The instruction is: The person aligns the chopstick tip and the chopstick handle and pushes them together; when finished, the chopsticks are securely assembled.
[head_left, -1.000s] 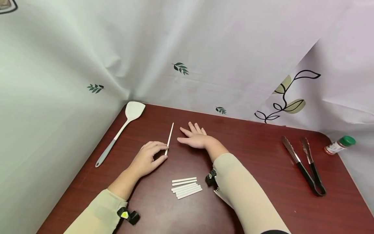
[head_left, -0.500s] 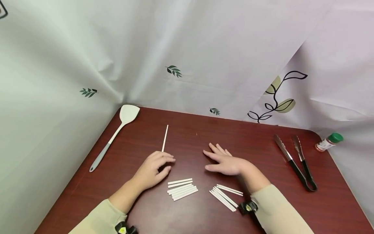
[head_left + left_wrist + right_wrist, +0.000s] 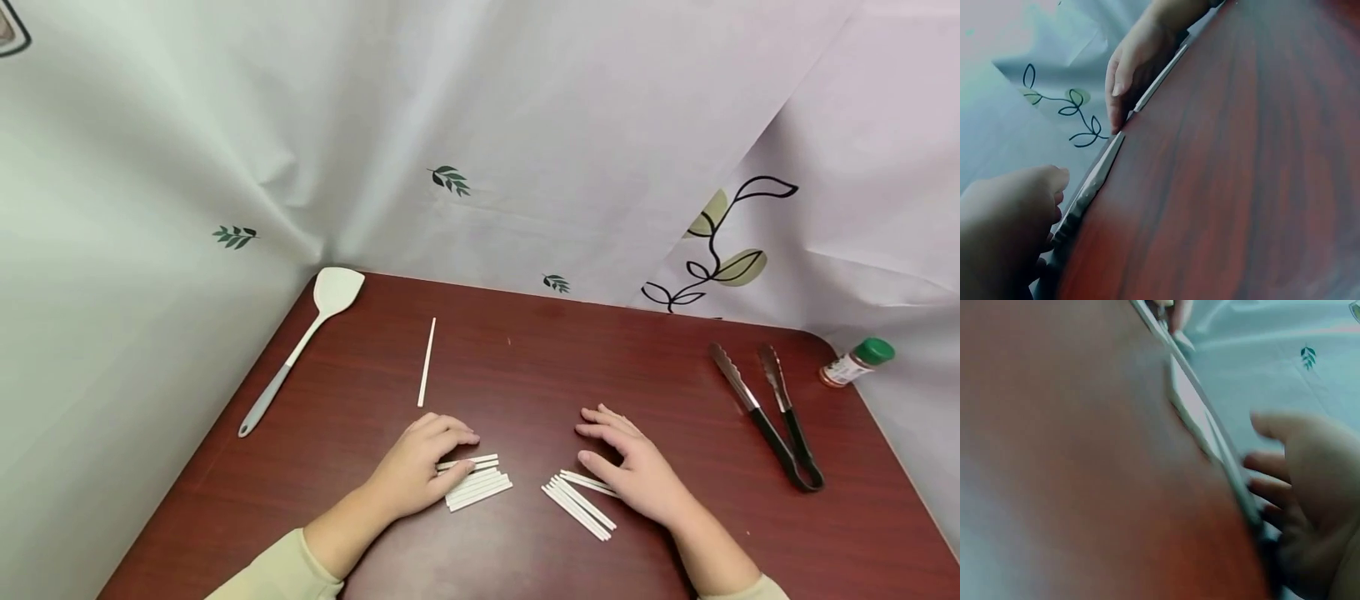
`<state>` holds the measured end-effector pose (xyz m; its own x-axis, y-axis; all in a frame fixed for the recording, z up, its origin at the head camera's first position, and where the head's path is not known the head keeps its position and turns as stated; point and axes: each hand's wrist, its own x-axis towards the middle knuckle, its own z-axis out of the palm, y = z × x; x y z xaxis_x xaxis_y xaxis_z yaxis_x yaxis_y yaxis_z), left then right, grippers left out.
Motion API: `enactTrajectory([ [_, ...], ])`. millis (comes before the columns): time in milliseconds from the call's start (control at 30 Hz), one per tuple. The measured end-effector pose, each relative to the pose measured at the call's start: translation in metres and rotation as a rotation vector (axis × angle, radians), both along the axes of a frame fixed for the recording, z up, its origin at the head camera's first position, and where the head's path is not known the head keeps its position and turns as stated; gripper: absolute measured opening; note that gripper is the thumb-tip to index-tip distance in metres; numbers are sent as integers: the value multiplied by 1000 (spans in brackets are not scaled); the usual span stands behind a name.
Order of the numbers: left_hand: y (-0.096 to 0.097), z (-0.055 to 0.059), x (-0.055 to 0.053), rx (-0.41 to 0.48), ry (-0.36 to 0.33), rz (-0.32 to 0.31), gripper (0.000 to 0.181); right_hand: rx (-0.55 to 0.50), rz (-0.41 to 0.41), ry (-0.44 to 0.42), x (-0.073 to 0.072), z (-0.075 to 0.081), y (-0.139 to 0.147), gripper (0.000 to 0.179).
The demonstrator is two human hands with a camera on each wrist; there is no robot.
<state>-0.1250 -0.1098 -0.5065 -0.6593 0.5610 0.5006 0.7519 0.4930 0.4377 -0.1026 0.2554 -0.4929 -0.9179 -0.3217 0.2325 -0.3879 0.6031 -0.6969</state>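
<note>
On the table (image 3: pixel 525 367), the left hand (image 3: pixel 416 467) arches loosely over the left sticks (image 3: pixel 482 493), gripping nothing; the right hand (image 3: pixel 641 475), relaxed and also holding nothing, partly covers the right sticks (image 3: pixel 576 507). A lone stick (image 3: pixel 427 362) lies beyond. Pinching one end lightly should avoid scattering neighbours.

table (image 3: pixel 525 375): wood-grained, glossy | white sticks (image 3: pixel 481 494): matt, perhaps paper | tongs (image 3: pixel 771 437): shiny metal

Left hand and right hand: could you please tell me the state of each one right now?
Left hand: open, thumb over the left white sticks, gripping none.
Right hand: open, holding nothing, by the right white sticks.
</note>
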Motion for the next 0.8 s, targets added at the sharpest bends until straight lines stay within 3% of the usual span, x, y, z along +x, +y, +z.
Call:
enactTrajectory([
  [167, 3, -3, 6, -28, 1, 22, 33, 6, -179, 241, 22, -12, -11, 28],
  [333, 6, -2, 11, -72, -9, 51, 35, 67, -251, 313, 41, -16, -23, 34],
  [500, 8, -2, 15, -105, 4, 69, 38, 108, -262, 325, 51, -13, -28, 34],
  [800, 15, 1, 24, -134, 30, 79, 43, 102, -209, 409, 52, -15, -28, 26],
])
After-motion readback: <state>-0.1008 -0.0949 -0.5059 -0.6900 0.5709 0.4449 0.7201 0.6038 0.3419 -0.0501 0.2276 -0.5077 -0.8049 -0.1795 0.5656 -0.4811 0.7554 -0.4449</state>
